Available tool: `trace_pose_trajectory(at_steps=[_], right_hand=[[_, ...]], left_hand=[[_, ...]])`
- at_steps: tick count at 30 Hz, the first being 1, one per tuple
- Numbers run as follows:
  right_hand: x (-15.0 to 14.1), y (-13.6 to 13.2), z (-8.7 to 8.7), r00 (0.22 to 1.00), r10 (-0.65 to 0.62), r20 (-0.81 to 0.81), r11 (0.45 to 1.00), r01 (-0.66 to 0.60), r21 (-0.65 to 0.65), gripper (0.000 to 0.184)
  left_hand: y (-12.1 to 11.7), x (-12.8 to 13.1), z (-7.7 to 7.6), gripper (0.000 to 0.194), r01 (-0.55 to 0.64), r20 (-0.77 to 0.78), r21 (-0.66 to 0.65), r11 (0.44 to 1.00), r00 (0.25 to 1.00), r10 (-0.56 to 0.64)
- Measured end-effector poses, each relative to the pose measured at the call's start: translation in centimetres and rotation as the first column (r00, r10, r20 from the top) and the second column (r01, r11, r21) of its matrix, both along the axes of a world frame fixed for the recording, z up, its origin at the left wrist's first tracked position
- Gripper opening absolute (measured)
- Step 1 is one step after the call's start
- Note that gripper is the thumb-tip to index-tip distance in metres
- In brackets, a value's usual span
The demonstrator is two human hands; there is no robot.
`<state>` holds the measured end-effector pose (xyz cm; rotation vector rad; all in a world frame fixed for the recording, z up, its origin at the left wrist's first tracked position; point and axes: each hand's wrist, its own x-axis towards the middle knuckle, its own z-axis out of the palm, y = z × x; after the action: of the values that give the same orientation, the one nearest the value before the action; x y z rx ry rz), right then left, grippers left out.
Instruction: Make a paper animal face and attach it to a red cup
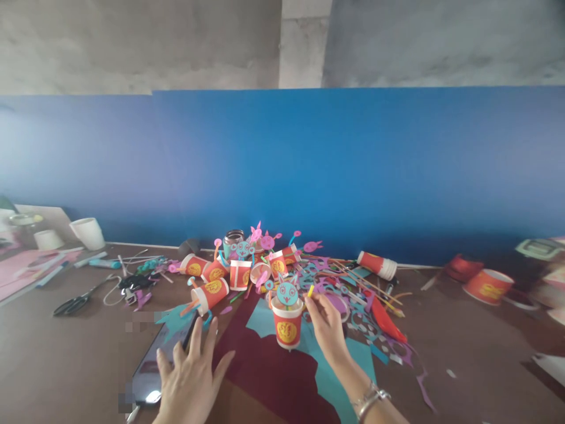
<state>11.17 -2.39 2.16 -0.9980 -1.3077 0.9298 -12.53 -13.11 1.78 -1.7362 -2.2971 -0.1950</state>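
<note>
A red and white paper cup (288,331) with a yellow emblem stands upright in front of me, on teal paper. Out of its top rises a blue paper animal face (287,293) with pointed ears. My right hand (325,321), just right of the cup, pinches a short yellow strip (311,291) between thumb and fingers. With fingers spread, my left hand (190,365) hovers over or rests beside a dark phone (161,359); whether it touches is unclear. Another decorated cup (212,294) lies tipped beyond its fingertips.
Several decorated cups, including an upright one (240,275), crowd the back by a steel-rimmed jar (233,238). Colourful paper scraps (339,303) and sticks spread to the right. Scissors (75,305) lie left; stacked cups (376,265) and a red tub (489,287) sit right. A blue partition (282,159) stands behind.
</note>
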Motion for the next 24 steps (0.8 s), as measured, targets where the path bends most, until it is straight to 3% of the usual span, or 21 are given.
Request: trace_pose_trajectory(at_steps=[2,5,8,10,12,14,19,22,24], right_hand=[[0.0,0.0,0.0,1.0,0.0,-0.001,1.0,0.0,0.003,0.029],[-0.1,-0.1,0.1,1.0,-0.012,0.007,1.0,0.012,0.014,0.029],[-0.4,-0.3,0.3,1.0,0.003,-0.009,0.999,-0.003,0.031,0.03],[-0.6,-0.4,0.4,0.999,0.022,-0.024,0.999,-0.02,0.05,0.03],[-0.7,-0.5,0.5,0.999,0.034,-0.025,0.997,-0.032,0.071,0.028],[-0.5,-0.5,0.5,0.998,0.051,-0.021,0.995,-0.049,0.087,0.025],[0.4,-0.1,0.5,0.989,0.14,0.05,0.986,-0.144,0.089,0.022],[1.3,0.7,0.2,0.981,0.034,0.191,0.993,-0.054,0.102,0.023],[2.0,1.4,-0.1,0.925,-0.088,0.37,0.983,0.021,0.182,0.02]], left_hand=[[0.2,0.2,0.3,0.056,0.042,0.023,0.045,0.998,0.999,-0.044],[1.2,1.0,1.2,0.054,0.236,0.111,0.162,0.958,0.96,-0.255],[2.7,2.7,2.8,0.057,0.404,0.183,0.326,0.855,0.86,-0.476],[3.9,4.3,3.9,0.063,0.501,0.136,0.433,0.749,0.785,-0.604],[5.1,6.1,4.5,0.06,0.615,0.072,0.457,0.643,0.695,-0.715],[6.0,7.8,4.5,0.061,0.683,0.056,0.427,0.593,0.634,-0.771],[7.2,9.6,3.0,0.057,0.67,0.108,0.381,0.637,0.652,-0.751],[7.6,9.1,2.5,0.051,0.644,0.102,0.415,0.643,0.669,-0.736],[7.8,8.5,2.4,0.049,0.621,0.088,0.436,0.651,0.691,-0.718]])
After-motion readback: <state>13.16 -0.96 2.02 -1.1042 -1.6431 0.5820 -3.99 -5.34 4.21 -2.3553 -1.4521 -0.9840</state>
